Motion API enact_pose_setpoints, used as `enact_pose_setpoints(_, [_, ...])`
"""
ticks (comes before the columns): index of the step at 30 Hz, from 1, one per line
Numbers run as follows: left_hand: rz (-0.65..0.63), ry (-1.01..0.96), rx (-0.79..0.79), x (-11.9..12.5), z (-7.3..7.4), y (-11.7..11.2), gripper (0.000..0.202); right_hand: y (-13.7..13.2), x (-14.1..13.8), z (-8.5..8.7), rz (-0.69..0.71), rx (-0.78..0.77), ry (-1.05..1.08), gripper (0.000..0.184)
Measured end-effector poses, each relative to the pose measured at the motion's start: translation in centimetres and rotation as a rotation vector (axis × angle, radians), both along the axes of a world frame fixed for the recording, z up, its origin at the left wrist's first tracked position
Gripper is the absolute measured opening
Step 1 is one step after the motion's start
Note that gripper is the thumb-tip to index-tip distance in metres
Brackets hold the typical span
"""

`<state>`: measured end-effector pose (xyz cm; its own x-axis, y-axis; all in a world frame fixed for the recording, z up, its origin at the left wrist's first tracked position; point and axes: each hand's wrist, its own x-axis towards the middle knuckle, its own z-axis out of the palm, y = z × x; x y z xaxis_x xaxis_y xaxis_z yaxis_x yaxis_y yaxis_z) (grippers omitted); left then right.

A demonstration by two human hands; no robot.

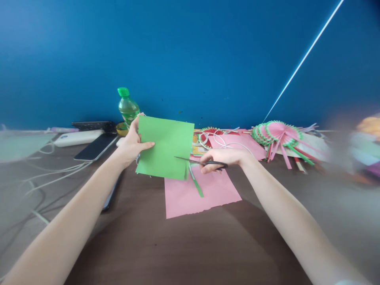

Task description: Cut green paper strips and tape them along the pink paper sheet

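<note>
My left hand (135,138) grips a sheet of green paper (166,144) by its left edge, thumb on the front face and the other fingers hidden behind. The sheet is held up above the table, facing me. In my right hand (218,160) is a pair of dark scissors (192,160), fingers around the handles. The blades reach across the lower right part of the green sheet, where a slit runs down to the bottom edge. Below, a narrow green paper strip (197,186) lies over a pink paper sheet (202,198) with one ragged edge.
Behind my left hand stands a green-capped bottle (128,105). A phone (96,146), a white device (78,137) and loose cables (59,174) lie to the left. Pink and green pleated paper fans (279,136) lie at the right, near another pink sheet (237,144) and the blue wall (190,59).
</note>
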<state>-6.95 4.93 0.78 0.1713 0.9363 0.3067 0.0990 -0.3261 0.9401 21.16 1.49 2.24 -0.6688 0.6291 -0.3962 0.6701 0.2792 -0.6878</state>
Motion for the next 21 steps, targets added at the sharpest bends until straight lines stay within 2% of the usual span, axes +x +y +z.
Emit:
enact_pose_setpoints(4, [0.134, -0.016, 0.064, -0.7, -0.3, 0.5, 0.095, 0.2, 1.0, 0.3, -0.069, 0.059, -0.043, 0.032])
enact_pose_setpoints(8, [0.246, 0.115, 0.133, -1.6, -1.0, 1.3, 0.093, 1.2, 2.5, 0.0, -0.245, 0.252, -0.229, 0.037])
enact_pose_setpoints(11, [0.267, 0.124, 0.126, -1.8, -1.3, 1.6, 0.092, 2.3, 3.3, -0.9, -0.331, 0.397, -0.405, 0.032])
enact_pose_setpoints(15, [0.231, -0.046, 0.104, -1.5, -0.9, 1.5, 0.096, 2.7, 3.9, -1.5, -0.378, 0.491, -0.549, 0.037])
enact_pose_setpoints(18, [0.204, -0.149, 0.076, -1.1, -0.3, 1.3, 0.098, 2.1, 3.6, -0.9, -0.413, 0.531, -0.489, 0.041])
enact_pose_setpoints(21, [0.194, -0.192, 0.066, -0.5, 0.2, 0.8, 0.096, 1.3, 2.1, -0.2, -0.45, 0.553, -0.206, 0.026])
